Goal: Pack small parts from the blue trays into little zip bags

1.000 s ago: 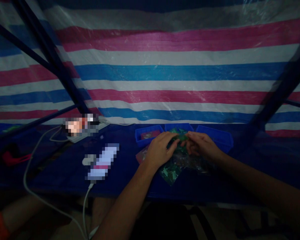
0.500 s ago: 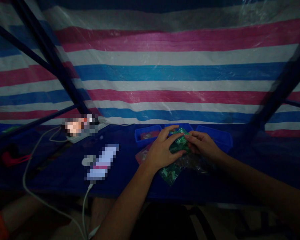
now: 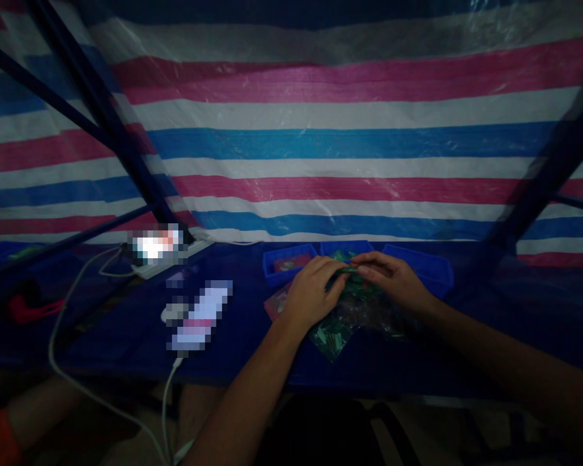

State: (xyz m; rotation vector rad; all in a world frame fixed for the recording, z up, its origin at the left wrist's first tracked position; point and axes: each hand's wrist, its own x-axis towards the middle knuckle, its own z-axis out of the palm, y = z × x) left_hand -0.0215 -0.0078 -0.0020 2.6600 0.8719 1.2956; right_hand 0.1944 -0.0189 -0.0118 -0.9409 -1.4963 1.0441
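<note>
My left hand (image 3: 311,291) and my right hand (image 3: 391,279) meet over a clear plastic bag of small green circuit boards (image 3: 337,331) on the dark blue table (image 3: 126,330). Both hands curl their fingers around a green board (image 3: 348,268) held between them, just in front of the middle blue tray (image 3: 346,246). The light is dim and the fingertips are partly hidden.
Three blue trays stand in a row at the back: left tray (image 3: 286,259), middle, right tray (image 3: 425,262). A white cable (image 3: 58,330) and a power strip (image 3: 175,259) lie at the left. Dark frame poles (image 3: 102,110) cross before a striped tarp (image 3: 320,142).
My left hand lifted and spread over the green board half a second ago, then dropped and closed again. My right hand's fingers shifted slightly left over the board.
</note>
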